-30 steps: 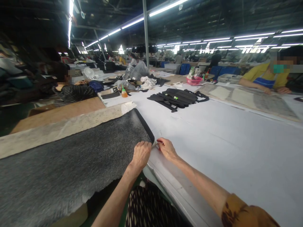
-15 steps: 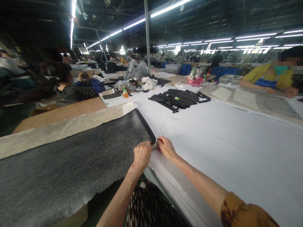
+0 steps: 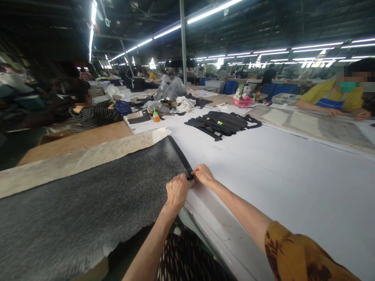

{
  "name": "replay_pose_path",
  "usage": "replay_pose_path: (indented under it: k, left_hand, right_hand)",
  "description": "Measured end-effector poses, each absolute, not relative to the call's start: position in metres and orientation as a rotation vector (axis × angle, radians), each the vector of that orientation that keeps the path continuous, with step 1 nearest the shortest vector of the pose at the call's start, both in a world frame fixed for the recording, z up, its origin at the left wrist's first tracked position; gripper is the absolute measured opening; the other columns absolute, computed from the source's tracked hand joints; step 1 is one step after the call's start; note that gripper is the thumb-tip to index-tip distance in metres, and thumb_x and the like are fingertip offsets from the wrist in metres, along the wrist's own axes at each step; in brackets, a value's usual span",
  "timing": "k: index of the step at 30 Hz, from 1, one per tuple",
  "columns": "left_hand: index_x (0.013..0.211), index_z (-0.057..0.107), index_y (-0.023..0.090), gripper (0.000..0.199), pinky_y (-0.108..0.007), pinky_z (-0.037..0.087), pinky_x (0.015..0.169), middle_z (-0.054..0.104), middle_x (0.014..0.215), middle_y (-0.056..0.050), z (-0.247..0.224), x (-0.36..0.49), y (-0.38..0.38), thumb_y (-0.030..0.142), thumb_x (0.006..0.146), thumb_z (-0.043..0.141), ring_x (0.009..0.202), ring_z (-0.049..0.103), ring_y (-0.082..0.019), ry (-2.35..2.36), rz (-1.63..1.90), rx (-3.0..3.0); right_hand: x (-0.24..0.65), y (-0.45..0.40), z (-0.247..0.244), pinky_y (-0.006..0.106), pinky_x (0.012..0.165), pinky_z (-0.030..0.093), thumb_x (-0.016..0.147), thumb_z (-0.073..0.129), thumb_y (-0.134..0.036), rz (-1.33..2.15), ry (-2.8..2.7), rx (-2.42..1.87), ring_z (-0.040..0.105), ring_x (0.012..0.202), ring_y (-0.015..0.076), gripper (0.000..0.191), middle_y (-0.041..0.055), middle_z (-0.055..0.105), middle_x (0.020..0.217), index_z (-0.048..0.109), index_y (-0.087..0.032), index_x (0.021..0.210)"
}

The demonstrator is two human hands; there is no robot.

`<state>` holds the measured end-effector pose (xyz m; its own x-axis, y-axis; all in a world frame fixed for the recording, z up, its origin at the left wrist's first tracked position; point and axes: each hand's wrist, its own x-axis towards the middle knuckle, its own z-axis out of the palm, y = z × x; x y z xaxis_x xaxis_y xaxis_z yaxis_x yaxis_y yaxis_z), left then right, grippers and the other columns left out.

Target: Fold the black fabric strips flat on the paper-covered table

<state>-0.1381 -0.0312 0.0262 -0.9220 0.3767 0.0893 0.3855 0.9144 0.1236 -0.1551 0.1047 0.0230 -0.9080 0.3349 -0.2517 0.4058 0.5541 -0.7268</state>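
Observation:
A dark grey sheet of fabric (image 3: 96, 199) lies at the left, with a smooth black strip (image 3: 180, 154) along its right end. My left hand (image 3: 177, 190) is closed at the sheet's near right corner, its fingertips on the edge of the strip. Just to the right, my right hand (image 3: 202, 173) pinches the near end of the black strip, fingers pressed together. Between the hands a bit of pale material shows below the strip. The white table (image 3: 278, 183) stretches out to the right.
Black cut pieces (image 3: 222, 123) lie in a pile ahead. Beyond are a glue bottle (image 3: 156, 116), plastic bags (image 3: 174, 89) and a pink basket (image 3: 242, 102). A person in stripes (image 3: 93, 115) sits at the left, another in yellow (image 3: 331, 99) at the right.
My right hand has moved slightly left and up, from beside the corner onto the strip's end. My left hand has hardly moved. The striped person's raised hands have come down.

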Motion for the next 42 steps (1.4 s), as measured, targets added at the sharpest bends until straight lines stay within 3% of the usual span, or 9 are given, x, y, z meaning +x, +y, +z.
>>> replay_pose_path:
  k: [5, 9, 12, 16, 21, 29, 34, 38, 42]
  left_hand:
    - [0.092, 0.058, 0.018, 0.023, -0.028, 0.037, 0.063, 0.067, 0.088, -0.005, 0.029, -0.145, -0.035, 0.022, 0.094, 0.035, 0.085, 0.064, -0.021, -3.044, -0.320, -0.465]
    - [0.093, 0.058, 0.018, 0.023, -0.027, 0.038, 0.064, 0.067, 0.090, -0.006, 0.032, -0.149, -0.037, 0.021, 0.094, 0.035, 0.086, 0.064, -0.020, -3.078, -0.345, -0.494]
    - [0.092, 0.058, 0.018, 0.025, -0.025, 0.040, 0.065, 0.066, 0.094, -0.006, 0.031, -0.146, -0.037, 0.020, 0.095, 0.033, 0.091, 0.062, -0.019, -3.061, -0.343, -0.611]
    - [0.093, 0.058, 0.018, 0.024, -0.026, 0.042, 0.070, 0.064, 0.097, -0.006, 0.025, -0.138, -0.039, 0.019, 0.095, 0.033, 0.095, 0.059, -0.019, -2.983, -0.350, -0.689]
    - [0.097, 0.058, 0.017, 0.018, -0.029, 0.043, 0.075, 0.064, 0.097, -0.008, 0.023, -0.130, -0.040, 0.017, 0.093, 0.040, 0.096, 0.056, -0.020, -2.963, -0.344, -0.746]
    - [0.093, 0.059, 0.016, 0.019, -0.032, 0.044, 0.080, 0.064, 0.096, -0.008, 0.022, -0.121, -0.038, 0.020, 0.093, 0.041, 0.094, 0.057, -0.022, -2.914, -0.320, -0.756]
    - [0.093, 0.061, 0.016, 0.020, -0.034, 0.042, 0.086, 0.065, 0.094, -0.008, 0.023, -0.120, -0.037, 0.018, 0.092, 0.041, 0.093, 0.059, -0.023, -2.897, -0.302, -0.742]
    - [0.095, 0.062, 0.017, 0.024, -0.030, 0.045, 0.079, 0.067, 0.098, -0.007, 0.029, -0.127, -0.040, 0.012, 0.089, 0.039, 0.095, 0.061, -0.022, -2.999, -0.362, -0.704]
    - [0.101, 0.063, 0.021, 0.030, -0.028, 0.045, 0.075, 0.069, 0.100, -0.005, 0.031, -0.137, -0.044, 0.012, 0.087, 0.039, 0.092, 0.064, -0.020, -3.058, -0.498, -0.557]
  right_hand:
    - [-0.165, 0.106, 0.032, 0.022, 0.049, 0.032, 0.071, 0.060, -0.019, -1.262, 2.651, 0.581, 0.048, 0.048, 0.0108, 0.015, -0.0012, 0.050, 0.046, 0.062, -0.016, 0.056]
    - [-0.167, 0.110, 0.035, 0.023, 0.048, 0.032, 0.072, 0.062, -0.022, -1.230, 2.600, 0.551, 0.045, 0.042, 0.0106, 0.023, -0.0006, 0.048, 0.043, 0.057, -0.015, 0.050]
    - [-0.159, 0.112, 0.036, 0.023, 0.050, 0.033, 0.079, 0.058, -0.028, -1.245, 2.627, 0.536, 0.048, 0.046, 0.0110, 0.025, 0.0011, 0.055, 0.051, 0.060, -0.015, 0.058]
    - [-0.139, 0.110, 0.035, 0.023, 0.061, 0.036, 0.086, 0.052, -0.030, -1.257, 2.805, 0.470, 0.055, 0.068, 0.0123, 0.018, 0.0016, 0.064, 0.077, 0.063, -0.017, 0.081]
    - [-0.115, 0.102, 0.025, 0.023, 0.071, 0.039, 0.080, 0.062, -0.022, -0.967, 3.148, -0.045, 0.055, 0.081, 0.0120, 0.017, 0.0010, 0.058, 0.103, 0.060, -0.021, 0.097]
    - [-0.115, 0.098, 0.011, 0.027, 0.074, 0.039, 0.083, 0.052, -0.011, -0.405, 3.364, -0.244, 0.052, 0.087, 0.0172, 0.011, 0.0053, 0.056, 0.100, 0.061, -0.018, 0.086]
    - [-0.119, 0.098, 0.011, 0.028, 0.078, 0.038, 0.085, 0.047, -0.009, -0.366, 3.339, -0.263, 0.051, 0.090, 0.0177, 0.018, 0.0047, 0.059, 0.100, 0.062, -0.019, 0.083]
    - [-0.123, 0.096, 0.022, 0.030, 0.084, 0.036, 0.085, 0.045, -0.006, -0.344, 3.228, -0.312, 0.052, 0.096, 0.0200, 0.020, 0.0063, 0.062, 0.098, 0.062, -0.017, 0.086]
    - [-0.134, 0.097, 0.039, 0.029, 0.075, 0.037, 0.086, 0.040, -0.005, -0.321, 3.172, -0.217, 0.057, 0.087, 0.0205, 0.023, 0.0083, 0.063, 0.093, 0.060, -0.016, 0.091]
